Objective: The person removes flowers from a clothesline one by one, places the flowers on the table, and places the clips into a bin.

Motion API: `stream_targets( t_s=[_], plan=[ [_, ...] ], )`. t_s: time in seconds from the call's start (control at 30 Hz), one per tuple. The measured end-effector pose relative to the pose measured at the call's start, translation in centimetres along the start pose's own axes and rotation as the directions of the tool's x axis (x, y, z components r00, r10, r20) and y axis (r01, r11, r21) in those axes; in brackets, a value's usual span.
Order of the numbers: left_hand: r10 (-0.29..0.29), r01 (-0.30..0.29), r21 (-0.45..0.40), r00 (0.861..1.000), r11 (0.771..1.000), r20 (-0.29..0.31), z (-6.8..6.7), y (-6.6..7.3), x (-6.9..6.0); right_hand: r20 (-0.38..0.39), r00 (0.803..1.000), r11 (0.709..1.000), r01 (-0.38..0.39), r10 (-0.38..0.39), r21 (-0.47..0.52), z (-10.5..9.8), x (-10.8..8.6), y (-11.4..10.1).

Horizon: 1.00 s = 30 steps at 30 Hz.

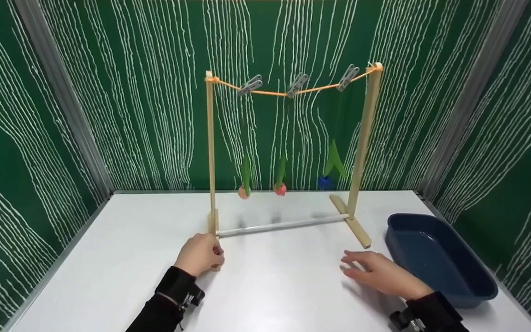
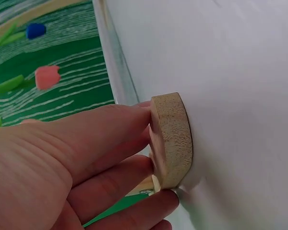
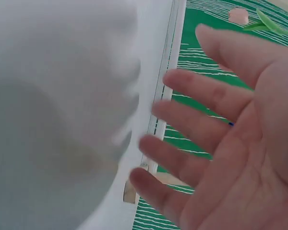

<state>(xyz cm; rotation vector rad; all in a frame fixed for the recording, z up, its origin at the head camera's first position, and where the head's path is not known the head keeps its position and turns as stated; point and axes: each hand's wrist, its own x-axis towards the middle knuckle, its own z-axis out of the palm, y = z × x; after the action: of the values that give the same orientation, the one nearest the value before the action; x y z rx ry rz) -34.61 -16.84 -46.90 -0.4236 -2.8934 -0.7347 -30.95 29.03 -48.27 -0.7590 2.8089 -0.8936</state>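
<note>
A wooden rack [image 1: 364, 138] stands on the table, with an orange string [image 1: 270, 93] tied between its two posts. Three grey clothespins [image 1: 298, 85] sit on the string. Below hang a peach tulip [image 1: 244, 192], a pink tulip [image 1: 280, 189] and a blue tulip [image 1: 324, 182], all heads down. My left hand [image 1: 202, 254] grips the front end of the rack's left foot; in the left wrist view, thumb and fingers lie around the wooden foot [image 2: 175, 141]. Spread fingers show on my right hand [image 1: 380, 273], which hovers over the table holding nothing, in front of the right foot [image 1: 360, 234].
A dark blue basin [image 1: 431, 258] stands on the right side of the white table [image 1: 274, 286], close beside my right hand. One white crossbar [image 1: 284, 225] joins the rack's feet low down. Green walls [image 1: 155, 92] with white wavy lines enclose the table's back and sides.
</note>
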Motion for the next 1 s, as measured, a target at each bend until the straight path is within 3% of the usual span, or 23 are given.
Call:
stream_targets(
  t_s=[0.13,0.23,0.47,0.6,0.83,1.0],
  plan=[
    [0.015,-0.015,-0.014,1.000,1.000,-0.004,-0.1,-0.1,-0.8,-0.125,0.991,0.998,0.032,-0.039,-0.053,-0.1,0.0,0.3],
    [0.024,-0.024,-0.016,1.000,1.000,0.003,-0.1,-0.2,-1.4,-0.157,0.988,0.996,-0.002,-0.012,-0.090,-0.4,0.0,0.5],
    [0.036,-0.035,-0.025,0.999,0.999,0.022,0.1,-0.4,-2.1,-0.099,0.987,0.975,-0.142,0.126,-0.171,-1.4,1.7,1.0],
    [0.025,-0.024,-0.012,0.999,1.000,0.031,-0.1,-0.4,-2.1,-0.059,0.983,0.963,-0.183,0.174,-0.200,-1.5,3.0,1.2],
    [0.050,-0.050,0.026,0.999,0.998,0.005,0.0,-0.2,-2.4,-0.007,0.985,0.947,-0.168,0.173,-0.275,-1.4,3.9,2.1],
    [0.069,-0.069,0.044,0.998,0.997,0.001,0.0,-0.3,-2.4,0.002,0.986,0.953,-0.161,0.167,-0.256,-1.4,3.3,2.3]
  ],
)
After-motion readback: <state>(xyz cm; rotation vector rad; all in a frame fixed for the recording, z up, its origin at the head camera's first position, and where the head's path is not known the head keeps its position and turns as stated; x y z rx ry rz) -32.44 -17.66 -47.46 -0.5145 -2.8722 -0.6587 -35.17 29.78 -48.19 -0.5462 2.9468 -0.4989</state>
